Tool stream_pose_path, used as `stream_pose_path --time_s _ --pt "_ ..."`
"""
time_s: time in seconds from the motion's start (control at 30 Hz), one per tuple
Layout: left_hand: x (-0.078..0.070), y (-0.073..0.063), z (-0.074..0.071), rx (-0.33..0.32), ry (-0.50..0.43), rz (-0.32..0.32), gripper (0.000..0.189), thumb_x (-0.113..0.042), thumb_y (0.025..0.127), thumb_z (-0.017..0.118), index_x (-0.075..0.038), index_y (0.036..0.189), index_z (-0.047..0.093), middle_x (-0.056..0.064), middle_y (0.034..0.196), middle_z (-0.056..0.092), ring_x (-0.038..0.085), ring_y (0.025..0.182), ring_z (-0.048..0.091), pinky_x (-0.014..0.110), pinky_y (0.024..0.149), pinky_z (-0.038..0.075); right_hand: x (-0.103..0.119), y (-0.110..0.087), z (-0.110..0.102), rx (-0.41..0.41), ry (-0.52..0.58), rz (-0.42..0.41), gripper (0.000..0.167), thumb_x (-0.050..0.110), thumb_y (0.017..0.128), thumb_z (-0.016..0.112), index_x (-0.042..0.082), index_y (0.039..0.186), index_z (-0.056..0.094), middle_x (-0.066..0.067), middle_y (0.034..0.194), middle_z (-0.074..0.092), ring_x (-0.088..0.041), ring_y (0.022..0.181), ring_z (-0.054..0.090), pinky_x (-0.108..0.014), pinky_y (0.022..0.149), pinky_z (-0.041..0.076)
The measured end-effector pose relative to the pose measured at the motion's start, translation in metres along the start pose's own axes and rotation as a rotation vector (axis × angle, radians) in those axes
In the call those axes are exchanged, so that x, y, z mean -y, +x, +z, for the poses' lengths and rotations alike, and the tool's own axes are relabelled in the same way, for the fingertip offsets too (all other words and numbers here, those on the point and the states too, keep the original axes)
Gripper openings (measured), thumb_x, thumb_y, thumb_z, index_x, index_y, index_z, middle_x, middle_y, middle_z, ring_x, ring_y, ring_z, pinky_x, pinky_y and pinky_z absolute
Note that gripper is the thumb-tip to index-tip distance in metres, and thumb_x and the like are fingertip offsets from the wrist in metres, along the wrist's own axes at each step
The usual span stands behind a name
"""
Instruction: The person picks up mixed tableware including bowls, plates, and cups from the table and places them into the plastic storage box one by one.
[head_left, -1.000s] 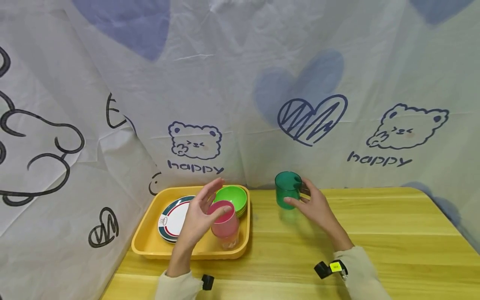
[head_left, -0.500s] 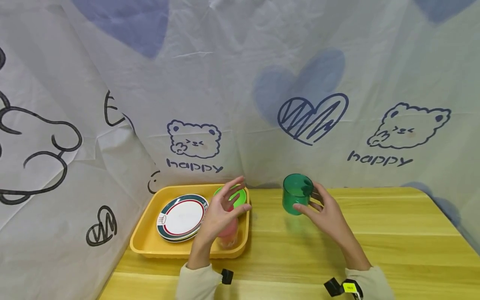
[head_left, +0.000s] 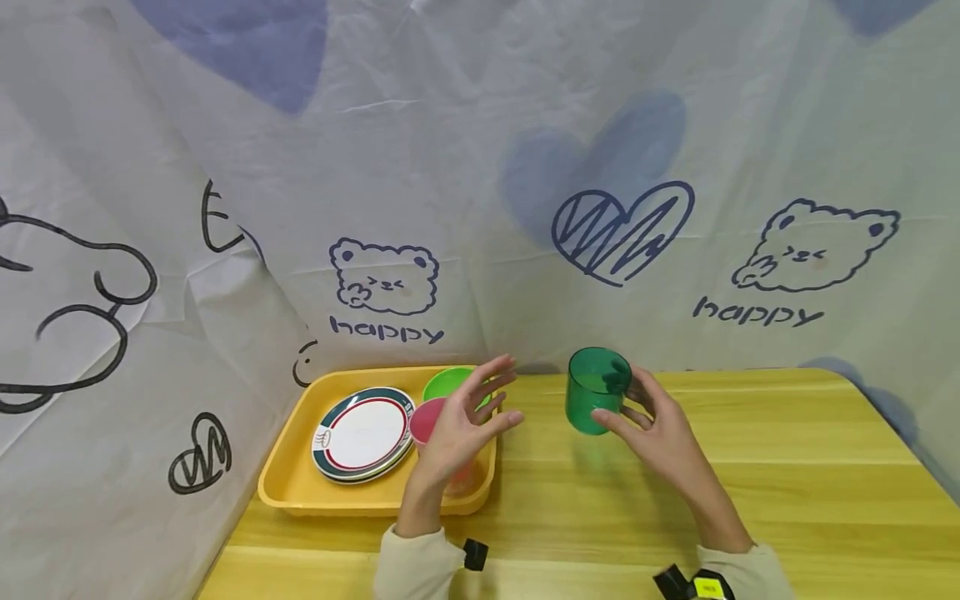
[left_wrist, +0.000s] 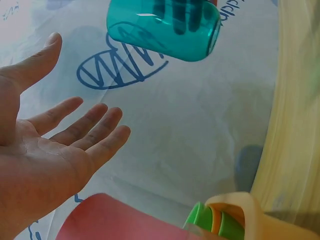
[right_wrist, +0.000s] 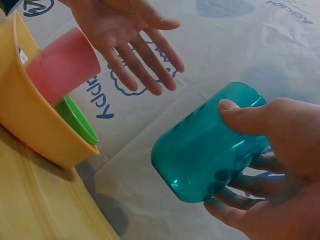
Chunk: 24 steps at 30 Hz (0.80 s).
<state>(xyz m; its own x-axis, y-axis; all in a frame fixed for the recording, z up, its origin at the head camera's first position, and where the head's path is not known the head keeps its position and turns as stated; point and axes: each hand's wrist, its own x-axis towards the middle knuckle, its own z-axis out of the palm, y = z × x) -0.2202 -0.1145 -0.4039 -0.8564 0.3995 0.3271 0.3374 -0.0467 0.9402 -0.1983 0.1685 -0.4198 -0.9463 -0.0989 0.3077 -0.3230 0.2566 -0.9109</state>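
Note:
My right hand (head_left: 663,429) holds a see-through green cup (head_left: 588,400) above the table, thumb on the near side and fingers round the far side. In the right wrist view the green cup (right_wrist: 200,150) is tilted, and nothing shows inside it. My left hand (head_left: 453,437) hovers over the right part of the yellow tray (head_left: 296,492), palm turned toward the green cup, fingers spread and holding nothing. Partly hidden behind that hand, a pink cup (head_left: 426,419) stands in the tray; the right wrist view shows the pink cup (right_wrist: 70,65) apart from the left hand.
Stacked white plates (head_left: 363,435) with dark green rims lie in the tray's left half. Green bowls (head_left: 446,382) sit in its back right corner. The wooden table (head_left: 787,467) extends right of the tray, and a printed cloth (head_left: 487,167) hangs behind it.
My left hand has moved right, away from the pink cup, which stays in the tray. My right hand has shifted slightly right and nearer with the green cup.

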Motion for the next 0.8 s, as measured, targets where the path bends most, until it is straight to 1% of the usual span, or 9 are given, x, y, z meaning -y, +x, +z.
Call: stream_pose_path --time_s 0.17,0.3,0.47,0.53,0.63,0.73,0.8 --pt "0.001 0.003 0.007 0.022 -0.015 -0.002 0.070 -0.003 0.095 0.071 -0.007 0.156 0.038 0.013 0.160 0.040 0.032 0.146 0.040 0.048 0.120 0.032 0.002 -0.002 -0.002 0.017 0.010 0.009 0.073 0.015 0.094 0.077 0.004 0.155 0.037 -0.021 0.147 0.049 -0.038 0.134 0.050 -0.036 0.104 0.048" --pt "0.004 0.004 0.013 0.055 -0.010 -0.004 0.070 -0.006 0.096 0.072 -0.004 0.157 0.037 0.013 0.159 0.040 0.033 0.146 0.040 0.048 0.120 0.032 0.003 -0.003 0.000 0.029 0.021 0.020 0.074 0.016 0.094 0.077 0.004 0.156 0.037 -0.021 0.148 0.049 -0.039 0.135 0.050 -0.038 0.104 0.048" --pt "0.007 0.005 0.021 0.079 -0.019 -0.003 0.068 -0.006 0.096 0.072 -0.006 0.156 0.039 0.010 0.158 0.042 0.038 0.146 0.039 0.052 0.119 0.032 0.004 -0.004 0.002 0.049 0.024 0.036 0.076 0.016 0.094 0.077 0.005 0.157 0.035 -0.023 0.149 0.049 -0.040 0.136 0.049 -0.041 0.104 0.049" --pt "0.008 0.004 0.024 0.080 -0.025 -0.008 0.068 -0.005 0.096 0.071 -0.007 0.156 0.039 0.010 0.158 0.043 0.040 0.145 0.039 0.054 0.119 0.032 0.004 -0.005 0.003 0.058 0.026 0.036 0.073 0.016 0.094 0.077 0.004 0.155 0.038 -0.024 0.147 0.050 -0.040 0.135 0.050 -0.043 0.104 0.049" --pt "0.009 0.004 0.027 0.081 -0.020 -0.023 0.069 -0.006 0.096 0.071 -0.006 0.157 0.038 0.012 0.157 0.043 0.039 0.145 0.040 0.053 0.119 0.033 0.004 -0.006 0.004 0.073 0.021 0.030 0.068 0.017 0.094 0.077 0.003 0.151 0.043 -0.023 0.143 0.054 -0.040 0.132 0.053 -0.045 0.103 0.050" --pt "0.010 0.004 0.030 0.079 -0.012 -0.039 0.069 -0.006 0.096 0.071 -0.008 0.157 0.037 0.012 0.156 0.044 0.036 0.144 0.042 0.052 0.118 0.035 0.004 -0.006 0.004 0.096 0.020 0.017 0.066 0.018 0.094 0.078 0.004 0.150 0.047 -0.022 0.141 0.057 -0.040 0.130 0.055 -0.045 0.102 0.051" --pt "0.011 0.005 0.033 0.081 -0.007 -0.044 0.070 -0.007 0.096 0.072 -0.007 0.157 0.037 0.011 0.156 0.044 0.033 0.143 0.044 0.052 0.117 0.036 0.003 -0.006 0.003 0.113 0.025 0.009 0.066 0.018 0.093 0.079 0.006 0.149 0.049 -0.020 0.141 0.058 -0.039 0.130 0.056 -0.043 0.101 0.053"
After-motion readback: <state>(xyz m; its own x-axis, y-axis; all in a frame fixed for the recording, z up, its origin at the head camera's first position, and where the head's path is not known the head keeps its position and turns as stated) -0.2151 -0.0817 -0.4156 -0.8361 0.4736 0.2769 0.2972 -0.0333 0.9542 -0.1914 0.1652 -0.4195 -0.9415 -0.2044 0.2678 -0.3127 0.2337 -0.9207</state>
